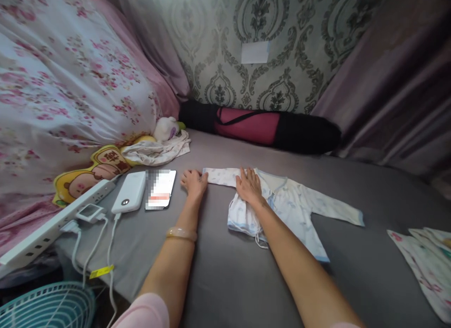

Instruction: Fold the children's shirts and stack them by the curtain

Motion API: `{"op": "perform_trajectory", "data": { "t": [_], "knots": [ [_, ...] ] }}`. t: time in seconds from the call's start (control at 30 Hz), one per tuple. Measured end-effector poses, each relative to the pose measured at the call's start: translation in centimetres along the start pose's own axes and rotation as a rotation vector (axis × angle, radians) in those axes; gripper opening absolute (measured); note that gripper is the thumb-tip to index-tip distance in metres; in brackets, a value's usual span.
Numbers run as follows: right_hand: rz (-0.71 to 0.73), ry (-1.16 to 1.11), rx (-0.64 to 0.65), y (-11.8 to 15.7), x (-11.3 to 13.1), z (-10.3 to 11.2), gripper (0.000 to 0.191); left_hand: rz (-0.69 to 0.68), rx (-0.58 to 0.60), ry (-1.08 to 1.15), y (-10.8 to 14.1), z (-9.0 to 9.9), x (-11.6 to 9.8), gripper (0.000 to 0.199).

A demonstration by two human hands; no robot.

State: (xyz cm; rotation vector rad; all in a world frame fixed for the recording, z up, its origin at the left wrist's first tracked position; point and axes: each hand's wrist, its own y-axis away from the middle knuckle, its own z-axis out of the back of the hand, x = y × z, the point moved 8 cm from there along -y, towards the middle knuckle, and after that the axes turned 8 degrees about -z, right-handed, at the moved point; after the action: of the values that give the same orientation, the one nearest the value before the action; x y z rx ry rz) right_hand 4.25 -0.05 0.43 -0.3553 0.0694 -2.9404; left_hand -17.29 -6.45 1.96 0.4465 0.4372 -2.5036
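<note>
A small white baby shirt (292, 203) with pale blue prints and blue trim lies on the grey bed sheet. One sleeve stretches left and the other reaches right, while a front part with white tie strings is bunched near the middle. At the left sleeve's cuff, my left hand (194, 182) is palm down with bent fingers, its thumb and forefinger closed at the cuff edge. My right hand (249, 186) lies flat on the shirt where that sleeve meets the body, fingers stretched out. The cloth under my right palm is hidden.
Left of my hands are a phone (160, 190), a white power bank (129, 191) with a cable, and a power strip (52, 224). A black and red long bag (246, 126) lies along the wall. Folded cloths (419, 262) sit at right; a teal fan (45, 304) stands lower left.
</note>
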Motion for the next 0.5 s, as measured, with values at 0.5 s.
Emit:
{"op": "perform_trajectory", "data": {
  "t": [0.5],
  "knots": [
    [-0.039, -0.363, 0.184, -0.8, -1.7, 2.6, 0.056, -0.036, -0.041, 0.078, 0.0, 0.9, 0.2, 0.037]
  ]
}}
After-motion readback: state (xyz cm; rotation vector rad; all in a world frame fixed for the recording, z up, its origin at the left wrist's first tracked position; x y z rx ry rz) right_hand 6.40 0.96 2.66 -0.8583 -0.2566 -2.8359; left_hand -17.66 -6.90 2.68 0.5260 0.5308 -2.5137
